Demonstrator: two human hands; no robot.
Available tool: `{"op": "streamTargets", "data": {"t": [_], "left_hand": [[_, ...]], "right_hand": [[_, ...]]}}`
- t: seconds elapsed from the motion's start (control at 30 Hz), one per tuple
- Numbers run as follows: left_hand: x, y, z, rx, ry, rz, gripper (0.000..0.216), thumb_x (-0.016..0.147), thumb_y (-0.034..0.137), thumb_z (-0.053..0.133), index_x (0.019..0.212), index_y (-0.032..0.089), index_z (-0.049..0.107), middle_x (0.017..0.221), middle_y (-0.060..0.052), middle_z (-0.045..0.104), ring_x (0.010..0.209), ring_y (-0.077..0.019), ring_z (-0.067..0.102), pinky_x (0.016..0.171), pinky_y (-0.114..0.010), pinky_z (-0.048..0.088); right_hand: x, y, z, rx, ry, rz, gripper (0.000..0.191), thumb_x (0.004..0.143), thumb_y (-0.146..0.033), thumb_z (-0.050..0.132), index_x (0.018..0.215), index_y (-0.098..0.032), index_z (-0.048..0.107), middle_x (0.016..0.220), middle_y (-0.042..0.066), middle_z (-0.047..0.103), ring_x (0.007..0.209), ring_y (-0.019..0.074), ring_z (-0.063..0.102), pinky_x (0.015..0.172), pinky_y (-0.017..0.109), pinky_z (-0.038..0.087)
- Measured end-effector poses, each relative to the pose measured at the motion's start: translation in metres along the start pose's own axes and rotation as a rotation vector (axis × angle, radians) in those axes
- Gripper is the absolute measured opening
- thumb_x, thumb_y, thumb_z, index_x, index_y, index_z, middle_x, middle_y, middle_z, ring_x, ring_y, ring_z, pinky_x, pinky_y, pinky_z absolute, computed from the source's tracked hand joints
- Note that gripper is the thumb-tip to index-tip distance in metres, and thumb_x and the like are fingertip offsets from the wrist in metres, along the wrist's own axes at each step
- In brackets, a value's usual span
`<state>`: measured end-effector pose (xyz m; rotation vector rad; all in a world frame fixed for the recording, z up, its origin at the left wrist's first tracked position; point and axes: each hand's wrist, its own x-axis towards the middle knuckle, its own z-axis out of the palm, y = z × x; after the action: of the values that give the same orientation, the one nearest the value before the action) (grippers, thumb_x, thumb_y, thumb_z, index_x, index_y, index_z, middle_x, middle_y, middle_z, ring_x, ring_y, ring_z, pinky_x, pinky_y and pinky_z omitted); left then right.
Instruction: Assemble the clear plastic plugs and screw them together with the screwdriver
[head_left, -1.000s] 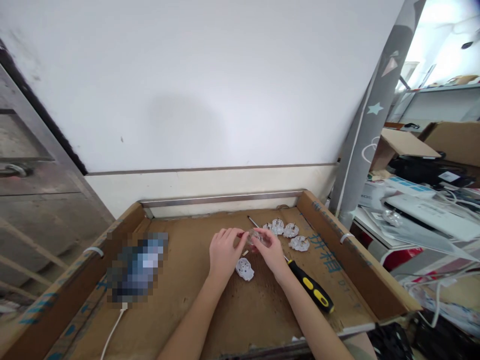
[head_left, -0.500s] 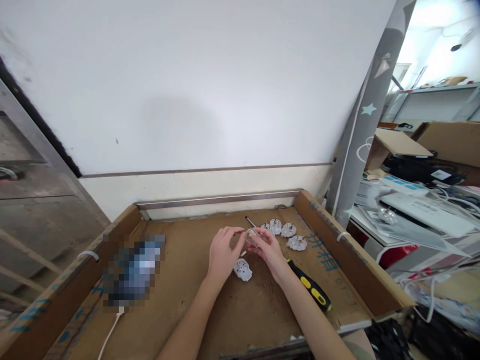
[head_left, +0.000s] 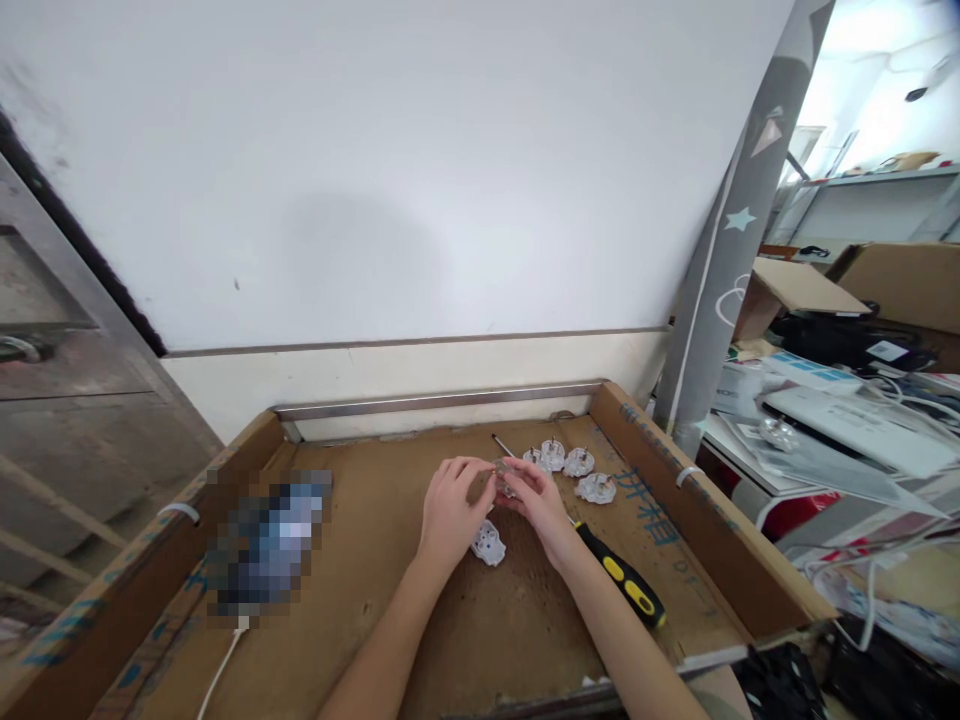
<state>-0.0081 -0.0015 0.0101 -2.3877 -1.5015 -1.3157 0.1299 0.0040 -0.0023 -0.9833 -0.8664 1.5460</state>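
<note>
Over the middle of a cardboard-lined tray (head_left: 375, 580), my left hand (head_left: 448, 510) and my right hand (head_left: 538, 502) meet around a small clear plastic plug part (head_left: 505, 474). Both pinch it with closed fingers. Just below the hands a white plug cover (head_left: 489, 543) lies flat on the tray. Three more white plug parts (head_left: 577, 466) with metal pins sit in a row just beyond my right hand. A black and yellow screwdriver (head_left: 619, 575) lies under my right wrist, its metal shaft running back past the hands.
The tray has raised cardboard walls (head_left: 705, 520) and a metal strip at the back by the white wall. A blurred-out object (head_left: 266, 545) with a white cable (head_left: 221, 665) lies at the tray's left. Boxes, papers and cables crowd the right side (head_left: 847, 420).
Both hands stay together on the small part, with only slight finger shifts. The camera has moved a little.
</note>
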Motion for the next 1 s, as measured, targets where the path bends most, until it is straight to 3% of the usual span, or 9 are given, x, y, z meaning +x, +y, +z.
{"op": "streamTargets", "data": {"t": [0.57,0.83,1.0], "left_hand": [[0.000,0.001,0.000,0.034,0.014,-0.069,0.006,0.083,0.022,0.056,0.087,0.022,0.061,0.089,-0.001,0.065,0.087,-0.0195,0.055,0.077,-0.032,0.043],[0.000,-0.001,0.001,-0.115,-0.029,-0.088,0.012,0.083,0.018,0.051,0.086,0.022,0.062,0.089,-0.001,0.064,0.087,-0.0189,0.056,0.078,-0.032,0.044],[-0.001,-0.003,0.002,-0.152,0.027,-0.116,0.011,0.084,0.023,0.053,0.093,0.022,0.060,0.092,-0.002,0.064,0.089,-0.0187,0.056,0.079,-0.032,0.045]], "right_hand": [[0.006,0.011,-0.002,-0.061,-0.047,-0.088,0.032,0.083,-0.021,0.056,0.113,-0.012,0.051,0.104,0.006,0.056,0.086,0.0093,0.057,0.072,0.025,0.053],[0.006,0.015,0.000,-0.072,-0.020,-0.120,0.037,0.082,-0.020,0.057,0.117,-0.013,0.049,0.097,0.004,0.056,0.078,0.0074,0.056,0.068,0.023,0.053],[0.007,0.014,-0.001,-0.067,-0.010,-0.123,0.038,0.083,-0.023,0.057,0.119,-0.013,0.048,0.097,0.004,0.057,0.078,0.0076,0.057,0.067,0.023,0.053]]}}
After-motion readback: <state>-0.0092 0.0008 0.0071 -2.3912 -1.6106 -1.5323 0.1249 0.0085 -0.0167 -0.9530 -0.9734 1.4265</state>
